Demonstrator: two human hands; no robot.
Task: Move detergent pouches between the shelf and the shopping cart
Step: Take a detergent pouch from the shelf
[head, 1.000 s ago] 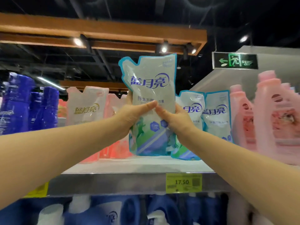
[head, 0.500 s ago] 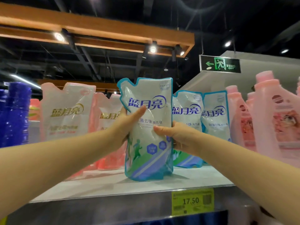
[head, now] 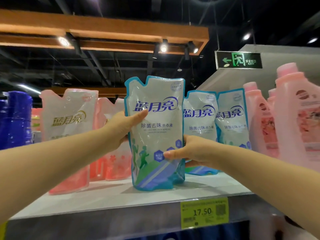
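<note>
So the blue detergent pouch [head: 155,132] was up in the air a second ago and now it's come down onto the shelf [head: 121,200], its bottom looking planted right in front of two matching pouches [head: 214,118]. Both hands are still on it: left hand [head: 121,129] gripping the upper left edge, right hand [head: 190,149] pinching the lower right side. Looks like a put-back that's basically done, just needs letting go (cart isn't in view).

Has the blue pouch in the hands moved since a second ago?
Yes. The blue pouch has come down: its top was far above the neighbouring pouches; now its base reaches the shelf.
</note>
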